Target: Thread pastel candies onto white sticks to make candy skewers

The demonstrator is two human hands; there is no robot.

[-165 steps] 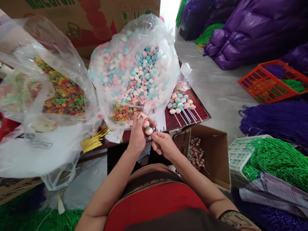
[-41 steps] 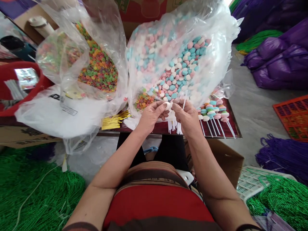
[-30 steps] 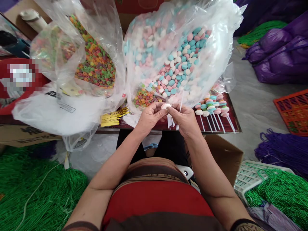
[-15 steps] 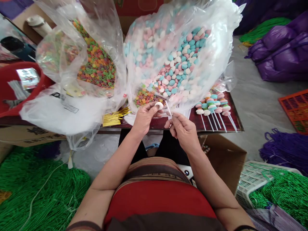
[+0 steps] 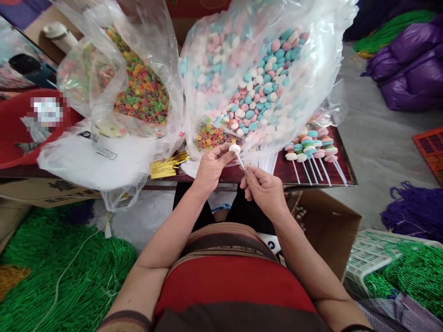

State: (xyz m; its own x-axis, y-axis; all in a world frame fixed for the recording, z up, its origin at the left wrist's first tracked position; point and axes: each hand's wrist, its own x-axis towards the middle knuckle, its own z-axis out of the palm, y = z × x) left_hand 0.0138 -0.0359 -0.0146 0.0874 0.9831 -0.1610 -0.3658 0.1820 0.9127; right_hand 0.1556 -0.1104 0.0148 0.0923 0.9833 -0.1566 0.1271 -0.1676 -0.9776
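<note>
Between the fingertips of my left hand [image 5: 212, 168] is a round white candy [image 5: 235, 148]. My right hand [image 5: 262, 185] pinches a thin white stick [image 5: 240, 161], whose upper end meets the underside of the candy; whether it has gone in I cannot tell. Just beyond my hands, ring-shaped gummies [image 5: 211, 137] lie at the mouth of a big clear bag [image 5: 327, 50] of pink, blue and white candies [image 5: 254, 99]. Loose white sticks [image 5: 265, 160] lie right behind my right hand. Several candy skewers [image 5: 313, 145] rest to the right, sticks over the table edge.
Yellow twist ties [image 5: 168, 166] lie left of my hands. Farther left are a bag of ring gummies [image 5: 141, 97], a white plastic bag [image 5: 86, 161] and a red basin [image 5: 17, 103]. A cardboard box [image 5: 327, 230] stands below the table's right end, near a white crate [image 5: 356, 272].
The stick, apart from the candy before, now touches its underside. My two hands are a little closer, and the white candy has tipped over the stick's end.
</note>
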